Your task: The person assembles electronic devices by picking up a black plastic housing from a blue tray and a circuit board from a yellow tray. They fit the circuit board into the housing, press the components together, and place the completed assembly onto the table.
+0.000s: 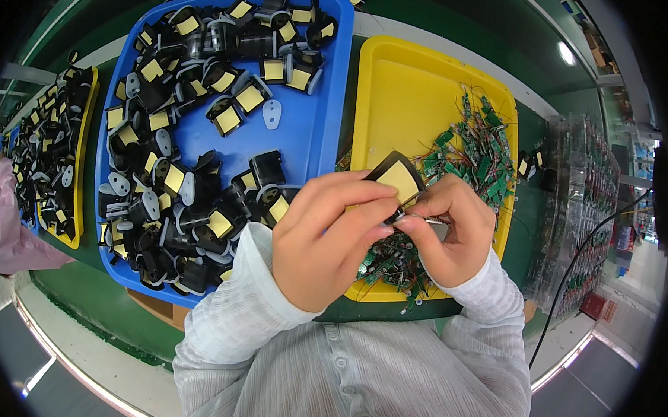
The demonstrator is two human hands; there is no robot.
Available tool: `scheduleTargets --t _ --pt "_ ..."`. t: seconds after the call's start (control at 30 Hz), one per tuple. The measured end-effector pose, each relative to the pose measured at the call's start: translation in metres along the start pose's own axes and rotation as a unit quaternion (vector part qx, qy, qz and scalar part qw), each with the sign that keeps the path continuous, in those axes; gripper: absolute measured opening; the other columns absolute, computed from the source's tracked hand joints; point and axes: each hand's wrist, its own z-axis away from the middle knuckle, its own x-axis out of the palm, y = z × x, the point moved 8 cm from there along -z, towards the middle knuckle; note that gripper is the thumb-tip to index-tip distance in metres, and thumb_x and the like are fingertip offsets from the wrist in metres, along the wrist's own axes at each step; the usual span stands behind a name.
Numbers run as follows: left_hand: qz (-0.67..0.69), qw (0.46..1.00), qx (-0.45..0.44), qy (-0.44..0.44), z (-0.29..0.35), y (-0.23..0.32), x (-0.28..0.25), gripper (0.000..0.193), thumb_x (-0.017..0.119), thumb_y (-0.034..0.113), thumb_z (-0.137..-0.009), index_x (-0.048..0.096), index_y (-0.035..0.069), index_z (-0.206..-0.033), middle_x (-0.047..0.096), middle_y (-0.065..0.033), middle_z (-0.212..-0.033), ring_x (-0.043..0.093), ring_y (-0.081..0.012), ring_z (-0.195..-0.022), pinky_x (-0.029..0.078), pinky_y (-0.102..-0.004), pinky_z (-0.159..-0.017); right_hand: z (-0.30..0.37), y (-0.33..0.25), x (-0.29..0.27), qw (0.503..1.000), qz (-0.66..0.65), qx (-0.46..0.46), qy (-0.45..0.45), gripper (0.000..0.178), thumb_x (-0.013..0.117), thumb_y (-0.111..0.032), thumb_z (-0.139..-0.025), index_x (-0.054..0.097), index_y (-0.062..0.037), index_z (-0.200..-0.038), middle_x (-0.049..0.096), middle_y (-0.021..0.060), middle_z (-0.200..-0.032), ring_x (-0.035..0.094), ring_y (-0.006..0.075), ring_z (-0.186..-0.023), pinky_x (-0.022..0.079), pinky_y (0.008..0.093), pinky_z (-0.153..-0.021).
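Note:
My left hand [324,242] is closed around a black plastic housing [397,177] with a pale yellow pad on its face. The housing is tilted, above the near part of a yellow tray [391,64]. Against its lower edge, my right hand [454,229] pinches at something small that the fingers mostly hide. Under and beyond the hands lie many green circuit boards [488,146] with thin wires, heaped along the tray's right side and near end. To the left, a blue tray [301,146] holds many similar black housings [229,120] with grey end pieces.
Further left stands another yellow tray [86,156] of black parts, with a co-worker's pink sleeve [14,222] beside it. Stacked clear plastic trays [572,205] rise at the right, near a black cable [575,269]. The green bench [76,283] carries the trays.

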Motion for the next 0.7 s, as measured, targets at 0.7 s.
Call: scheduleTargets --t 0.7 --pt "0.245 0.954 -0.169 -0.041 0.006 -0.014 0.009 0.021 0.06 -0.002 -0.076 0.057 -0.001 -0.097 0.059 -0.0127 -0.101 0.059 -0.0242 -0.089 0.05 -0.0316 -0.073 -0.003 0.019 0.012 0.979 -0.171 0.074 -0.085 0.019 0.068 -0.012 -0.076 0.053 -0.0001 -0.077 0.058 0.008 -0.07 0.061 0.015 -0.063 0.048 0.0247 -0.053"
